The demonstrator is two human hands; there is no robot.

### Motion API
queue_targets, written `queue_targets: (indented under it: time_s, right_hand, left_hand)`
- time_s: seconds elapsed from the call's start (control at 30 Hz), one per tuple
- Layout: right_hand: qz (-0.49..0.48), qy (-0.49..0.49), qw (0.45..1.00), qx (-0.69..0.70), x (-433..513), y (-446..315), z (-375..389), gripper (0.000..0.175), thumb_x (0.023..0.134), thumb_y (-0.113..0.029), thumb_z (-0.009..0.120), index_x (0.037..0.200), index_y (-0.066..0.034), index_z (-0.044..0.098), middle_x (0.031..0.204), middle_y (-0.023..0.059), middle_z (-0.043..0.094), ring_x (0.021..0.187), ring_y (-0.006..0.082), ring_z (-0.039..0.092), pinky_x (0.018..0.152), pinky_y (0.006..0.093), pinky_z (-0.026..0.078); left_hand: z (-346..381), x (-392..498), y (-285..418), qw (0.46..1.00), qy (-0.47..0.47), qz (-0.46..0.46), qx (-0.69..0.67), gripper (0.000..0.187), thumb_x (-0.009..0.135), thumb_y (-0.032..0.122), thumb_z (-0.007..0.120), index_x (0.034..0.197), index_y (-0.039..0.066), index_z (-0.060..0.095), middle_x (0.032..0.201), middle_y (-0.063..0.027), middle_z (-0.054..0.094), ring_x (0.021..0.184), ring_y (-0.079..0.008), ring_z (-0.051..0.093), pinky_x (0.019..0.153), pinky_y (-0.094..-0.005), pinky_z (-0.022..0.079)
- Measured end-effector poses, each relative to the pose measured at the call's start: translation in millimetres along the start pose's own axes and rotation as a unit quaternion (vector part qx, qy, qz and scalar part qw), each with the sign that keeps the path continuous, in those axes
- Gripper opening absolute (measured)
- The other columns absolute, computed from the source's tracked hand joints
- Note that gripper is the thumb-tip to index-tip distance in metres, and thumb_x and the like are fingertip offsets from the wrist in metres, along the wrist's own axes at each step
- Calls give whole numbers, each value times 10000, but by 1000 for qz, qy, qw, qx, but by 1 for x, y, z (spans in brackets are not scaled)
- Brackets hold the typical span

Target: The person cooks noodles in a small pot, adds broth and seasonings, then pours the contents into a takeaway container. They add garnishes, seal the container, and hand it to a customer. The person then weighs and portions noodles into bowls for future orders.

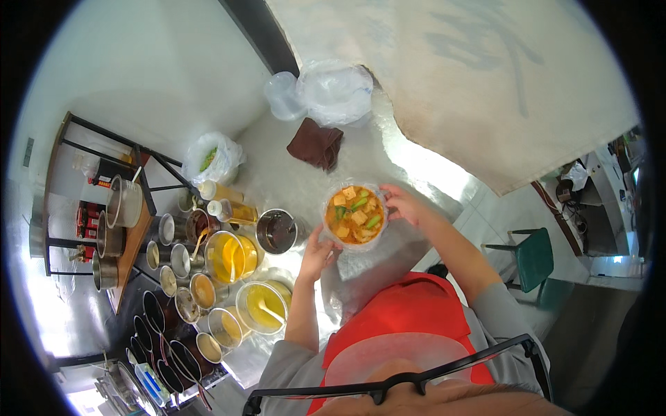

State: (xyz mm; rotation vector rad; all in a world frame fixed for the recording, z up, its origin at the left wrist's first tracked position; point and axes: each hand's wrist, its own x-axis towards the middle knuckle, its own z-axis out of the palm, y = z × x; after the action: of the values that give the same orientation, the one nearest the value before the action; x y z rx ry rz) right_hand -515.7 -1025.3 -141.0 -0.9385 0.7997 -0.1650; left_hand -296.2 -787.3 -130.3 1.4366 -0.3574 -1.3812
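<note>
A round bowl of orange-red soup [356,215] with tofu cubes and green vegetable pieces stands before me on the metal counter, with clear plastic around its rim. My left hand [318,254] touches the lower left side of the bowl, fingers bent at the plastic. On the bowl's right side, the fingers of my right hand [405,204] hold the rim or the plastic at it. Beyond the bowl lies a folded dark brown cloth [315,144].
Pots of sauce [278,231], a tub of yellow liquid [264,307] and oil bottles [232,211] crowd the left. Plastic-lined bowls [335,92] stand at the back. A cloth curtain [494,99] hangs at upper right, a green chair [534,260] stands below.
</note>
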Motion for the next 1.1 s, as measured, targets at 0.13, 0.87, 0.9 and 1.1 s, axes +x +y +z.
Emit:
queue_targets:
  time_s: [0.13, 0.87, 0.9, 1.1]
  right_hand:
    - [44, -65, 993, -91, 19, -24, -6, 708, 872, -41, 547, 1529, -101, 290, 1225, 121, 490, 1108, 253, 555, 869, 443, 555]
    - [25, -156, 986, -43, 12, -23, -43, 734, 885, -2, 549, 1529, -134, 221, 1167, 143, 522, 1042, 271, 620, 801, 447, 613]
    - [25, -139, 989, -48, 7, -25, -48, 731, 884, -6, 555, 1525, -131, 226, 1164, 148, 522, 1041, 274, 621, 797, 446, 614]
    - [5, -104, 993, -57, -20, -41, -93, 720, 879, -22, 577, 1512, -127, 251, 1152, 162, 524, 1027, 276, 625, 781, 439, 613]
  left_hand:
    - [3, 3, 0, 1000, -5, 0, 17, 686, 969, 136, 564, 1556, 123, 210, 892, -67, 657, 617, -70, 515, 480, -203, 377]
    - [34, 43, 13, 998, 31, 20, 41, 657, 910, 26, 611, 1517, 91, 369, 775, 53, 488, 589, -32, 407, 476, -197, 300]
    - [41, 46, 15, 998, 30, 17, 43, 662, 908, 30, 615, 1519, 90, 366, 776, 51, 489, 587, -34, 408, 474, -199, 299]
    - [91, 72, 27, 997, -1, -8, 73, 621, 907, 74, 618, 1495, 139, 428, 775, 80, 486, 636, -23, 432, 506, -184, 317]
